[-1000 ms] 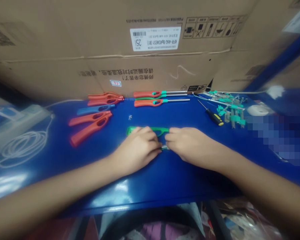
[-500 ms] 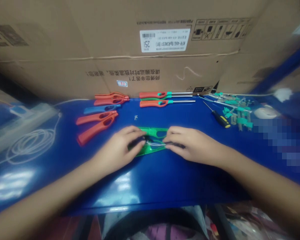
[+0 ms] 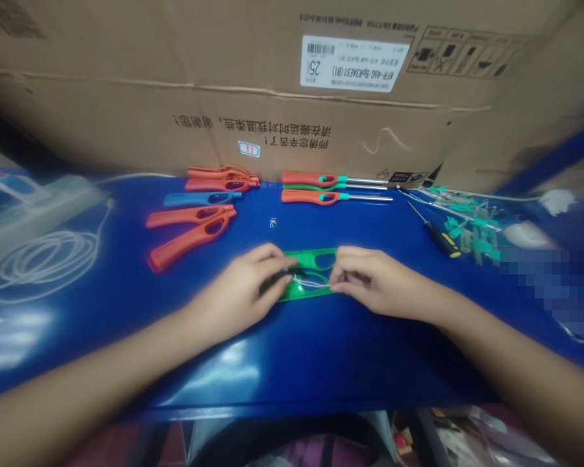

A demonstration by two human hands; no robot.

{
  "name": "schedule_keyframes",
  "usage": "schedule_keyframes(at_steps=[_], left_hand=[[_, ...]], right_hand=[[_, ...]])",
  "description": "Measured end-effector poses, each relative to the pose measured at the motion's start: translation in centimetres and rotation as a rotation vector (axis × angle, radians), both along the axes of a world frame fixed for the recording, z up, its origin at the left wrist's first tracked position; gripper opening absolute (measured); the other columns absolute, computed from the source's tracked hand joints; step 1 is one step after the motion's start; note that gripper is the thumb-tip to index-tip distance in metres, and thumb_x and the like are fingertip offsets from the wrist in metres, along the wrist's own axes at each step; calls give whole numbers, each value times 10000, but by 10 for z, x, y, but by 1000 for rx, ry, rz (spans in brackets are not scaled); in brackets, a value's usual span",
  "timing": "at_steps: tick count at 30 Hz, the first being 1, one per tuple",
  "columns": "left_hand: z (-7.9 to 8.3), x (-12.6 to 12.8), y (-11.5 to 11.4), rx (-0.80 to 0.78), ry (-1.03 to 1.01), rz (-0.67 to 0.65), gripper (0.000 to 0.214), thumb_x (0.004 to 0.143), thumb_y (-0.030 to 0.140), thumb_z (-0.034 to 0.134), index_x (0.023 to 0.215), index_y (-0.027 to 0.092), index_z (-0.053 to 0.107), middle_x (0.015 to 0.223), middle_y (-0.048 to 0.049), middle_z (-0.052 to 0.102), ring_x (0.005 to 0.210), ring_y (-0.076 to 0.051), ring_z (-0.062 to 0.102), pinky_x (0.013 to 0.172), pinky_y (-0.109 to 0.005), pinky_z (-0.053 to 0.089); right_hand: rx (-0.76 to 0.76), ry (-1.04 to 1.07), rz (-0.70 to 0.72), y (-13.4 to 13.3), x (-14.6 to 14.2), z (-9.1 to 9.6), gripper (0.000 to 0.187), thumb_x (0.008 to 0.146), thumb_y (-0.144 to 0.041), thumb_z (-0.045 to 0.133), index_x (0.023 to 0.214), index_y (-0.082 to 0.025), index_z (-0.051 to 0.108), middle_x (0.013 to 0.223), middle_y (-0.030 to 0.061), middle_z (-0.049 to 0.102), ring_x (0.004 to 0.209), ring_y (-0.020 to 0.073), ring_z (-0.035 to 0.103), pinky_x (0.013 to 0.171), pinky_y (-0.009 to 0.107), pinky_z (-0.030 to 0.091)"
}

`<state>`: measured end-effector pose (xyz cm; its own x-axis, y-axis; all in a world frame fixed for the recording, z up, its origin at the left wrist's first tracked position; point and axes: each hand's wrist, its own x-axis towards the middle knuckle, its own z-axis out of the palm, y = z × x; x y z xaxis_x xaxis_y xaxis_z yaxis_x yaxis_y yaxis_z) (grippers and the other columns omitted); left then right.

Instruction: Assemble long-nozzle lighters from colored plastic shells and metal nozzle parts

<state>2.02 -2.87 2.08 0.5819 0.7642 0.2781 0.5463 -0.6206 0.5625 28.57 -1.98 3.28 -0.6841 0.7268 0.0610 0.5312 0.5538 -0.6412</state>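
Two translucent green lighter handle halves lie side by side on the table, the upper half (image 3: 311,258) farther from me and the lower half (image 3: 307,294) nearer. Over them, my left hand (image 3: 250,282) is closed around a small black part (image 3: 274,279), mostly hidden by the fingers. Thin whitish wires (image 3: 311,283) run from that part across to my right hand (image 3: 370,279), whose fingertips pinch their far end. Both hands cover the ends of the green halves.
Red and blue handle shells (image 3: 202,198) lie at the back left, and long-necked lighters (image 3: 316,196) at the back middle. A screwdriver (image 3: 440,239) and teal-tipped parts (image 3: 472,227) are at right. A coiled white cable (image 3: 43,266) lies left; a cardboard box (image 3: 224,58) stands behind.
My view has shifted slightly. The right fingers have moved along to the wires' end, and the dark piece that showed in that hand is no longer visible. The left hand keeps its grip.
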Motion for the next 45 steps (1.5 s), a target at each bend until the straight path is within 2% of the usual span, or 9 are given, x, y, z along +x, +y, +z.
schedule_keyframes(at_steps=[5, 12, 14, 18, 24, 31, 34, 38, 45], left_hand=[[-3, 0, 1, -6, 5, -9, 257, 965, 176, 581, 1180, 134, 716, 1022, -67, 629, 849, -154, 637, 821, -288, 549], [-1, 0, -1, 39, -20, -63, 178, 963, 145, 591, 1056, 124, 741, 1024, -79, 649, 878, -156, 646, 814, -270, 536], [0, 0, -2, 31, -23, -71, 152, 964, 151, 597, 1012, 127, 740, 1007, -74, 659, 879, -158, 648, 817, -273, 534], [2, -1, -3, 8, -28, -78, 128, 954, 161, 623, 986, 146, 746, 975, -57, 674, 867, -155, 657, 803, -270, 534], [5, -4, -3, -9, -31, -58, 134, 937, 155, 643, 959, 169, 774, 923, -38, 695, 813, -140, 667, 764, -258, 533], [8, -3, -8, -5, -35, -47, 160, 916, 123, 644, 973, 158, 789, 929, -45, 722, 805, -138, 688, 748, -251, 552], [8, -3, -10, 7, -37, -50, 167, 923, 114, 629, 966, 150, 787, 947, -51, 740, 826, -145, 703, 783, -259, 571], [6, -4, -11, 36, -45, -34, 136, 924, 128, 647, 916, 150, 782, 929, -44, 755, 816, -153, 716, 786, -267, 586], [0, 1, -12, 49, -52, -25, 133, 936, 122, 639, 910, 143, 768, 955, -40, 744, 841, -149, 710, 805, -266, 586]], right_hand=[[28, -18, -43, -8, -4, 0, 78, 946, -220, 615, 1005, -209, 665, 969, 17, 578, 753, 112, 522, 666, 244, 417], [67, -78, -107, -20, -13, -2, 10, 937, -220, 620, 940, -229, 616, 1002, -3, 608, 873, 140, 576, 749, 271, 423], [76, -120, -112, -22, -13, -2, 76, 909, -243, 664, 951, -234, 602, 1011, -5, 609, 890, 153, 582, 747, 278, 424], [94, -170, -96, -22, -14, -3, 103, 923, -275, 664, 950, -230, 576, 1001, 1, 610, 872, 161, 577, 722, 281, 418], [94, -74, -72, -19, -13, -5, 44, 976, -238, 591, 936, -220, 595, 972, 5, 627, 876, 146, 579, 744, 268, 411], [81, 30, -123, -17, -12, -5, 63, 921, -161, 614, 877, -204, 625, 810, -23, 578, 650, 97, 467, 625, 240, 363], [43, 21, -66, -17, -11, -2, 36, 907, -182, 631, 881, -207, 624, 871, -12, 591, 687, 98, 492, 638, 237, 379], [49, -97, 15, -19, -9, 0, 15, 920, -224, 634, 933, -226, 626, 999, 6, 607, 819, 125, 572, 679, 248, 399], [126, -171, 44, -20, -9, -2, 19, 962, -224, 578, 969, -223, 595, 1005, 9, 600, 814, 131, 578, 663, 250, 401]])
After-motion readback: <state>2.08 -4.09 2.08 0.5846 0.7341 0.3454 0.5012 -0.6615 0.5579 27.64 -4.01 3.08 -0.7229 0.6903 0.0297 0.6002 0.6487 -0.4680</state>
